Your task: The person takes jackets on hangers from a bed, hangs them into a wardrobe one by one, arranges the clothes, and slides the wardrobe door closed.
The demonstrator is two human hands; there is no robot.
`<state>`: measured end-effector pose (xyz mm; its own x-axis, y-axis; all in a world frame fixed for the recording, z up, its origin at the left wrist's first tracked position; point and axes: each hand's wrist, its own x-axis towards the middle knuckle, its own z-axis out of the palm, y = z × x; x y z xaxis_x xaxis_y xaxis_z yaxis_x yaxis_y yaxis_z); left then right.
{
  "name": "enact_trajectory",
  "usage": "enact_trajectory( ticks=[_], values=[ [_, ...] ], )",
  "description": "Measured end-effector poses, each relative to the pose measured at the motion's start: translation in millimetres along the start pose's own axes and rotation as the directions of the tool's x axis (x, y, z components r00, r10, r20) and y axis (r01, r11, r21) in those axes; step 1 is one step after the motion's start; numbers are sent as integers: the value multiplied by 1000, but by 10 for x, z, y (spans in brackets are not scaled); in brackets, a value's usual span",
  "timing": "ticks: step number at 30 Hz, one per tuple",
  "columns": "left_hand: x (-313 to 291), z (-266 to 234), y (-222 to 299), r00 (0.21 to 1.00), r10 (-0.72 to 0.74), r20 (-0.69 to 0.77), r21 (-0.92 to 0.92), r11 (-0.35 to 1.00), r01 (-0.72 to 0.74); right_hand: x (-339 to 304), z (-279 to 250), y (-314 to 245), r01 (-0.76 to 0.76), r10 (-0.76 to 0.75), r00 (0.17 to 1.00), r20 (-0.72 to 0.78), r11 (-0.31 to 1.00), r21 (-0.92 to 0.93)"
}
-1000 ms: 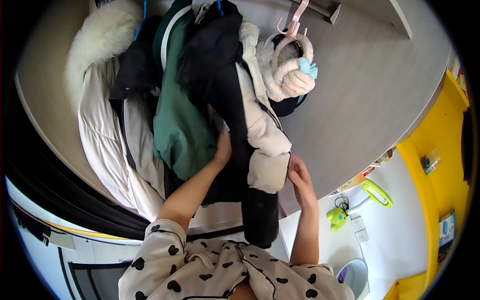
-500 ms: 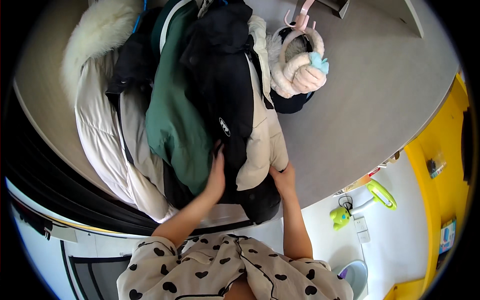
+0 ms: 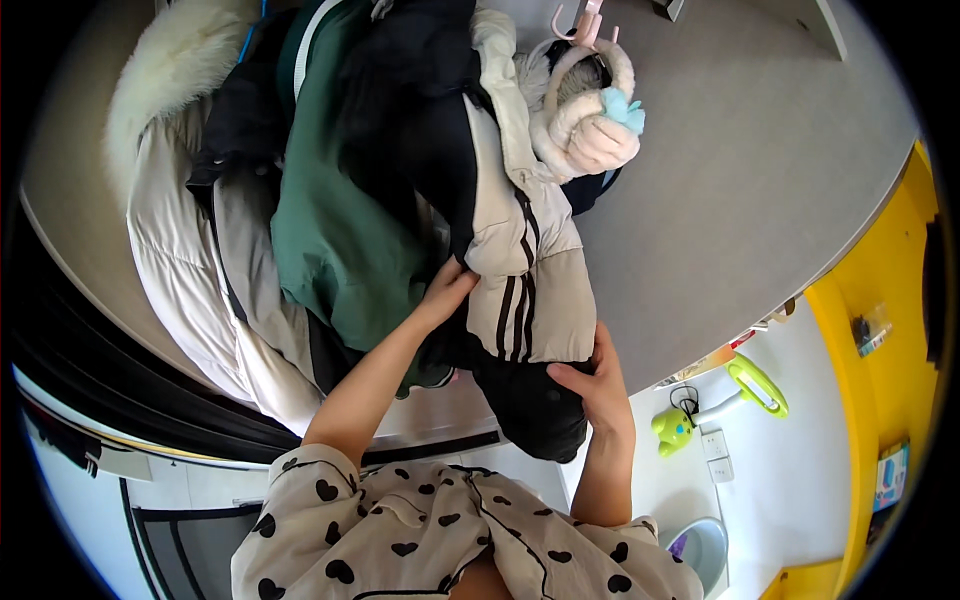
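A beige puffer jacket [image 3: 563, 300] with dark stripes and a black lower part [image 3: 530, 400] hangs in front of me. At its lower right edge, my right hand [image 3: 603, 390] grips it, thumb on the black part and fingers behind. My left hand [image 3: 447, 297] closes on the beige jacket's left edge, just under a black jacket [image 3: 410, 130]; some of its fingertips are hidden in the cloth. Left of that hand hangs a green jacket [image 3: 330, 240] with a white stripe.
Farther left are a white puffer coat [image 3: 165, 240] with a fur collar [image 3: 180, 60] and a grey garment [image 3: 250, 230]. Pink hooks [image 3: 588, 25] hold fluffy pink headwear [image 3: 590, 135] beside a grey panel [image 3: 740, 180]. A green-handled device [image 3: 673, 430] and a bucket [image 3: 705, 550] are at lower right.
The beige jacket has swung rightward and turned, showing its dark stripes. Both hands have shifted right; the left one moved from the black jacket to the beige one's edge.
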<state>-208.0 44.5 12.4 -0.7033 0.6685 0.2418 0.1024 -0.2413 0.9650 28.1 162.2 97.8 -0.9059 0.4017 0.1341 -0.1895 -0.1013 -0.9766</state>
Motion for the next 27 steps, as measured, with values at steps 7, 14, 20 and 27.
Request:
enact_trajectory(
  ticks=[7, 14, 20, 27],
  values=[
    [-278, 10, 241, 997, -10, -74, -339, 941, -16, 482, -394, 1019, -230, 204, 972, -114, 923, -309],
    [-340, -62, 55, 984, -73, -162, -173, 984, 44, 456, -138, 865, -236, 250, 963, 105, 963, -128],
    [146, -518, -883, 992, 109, -60, -36, 993, -111, 105, 197, 54, 73, 58, 941, 334, 927, -368],
    [-69, -167, -245, 993, -99, 70, -237, 965, 113, 385, 551, 758, 48, 3, 939, 343, 989, -140]
  ],
)
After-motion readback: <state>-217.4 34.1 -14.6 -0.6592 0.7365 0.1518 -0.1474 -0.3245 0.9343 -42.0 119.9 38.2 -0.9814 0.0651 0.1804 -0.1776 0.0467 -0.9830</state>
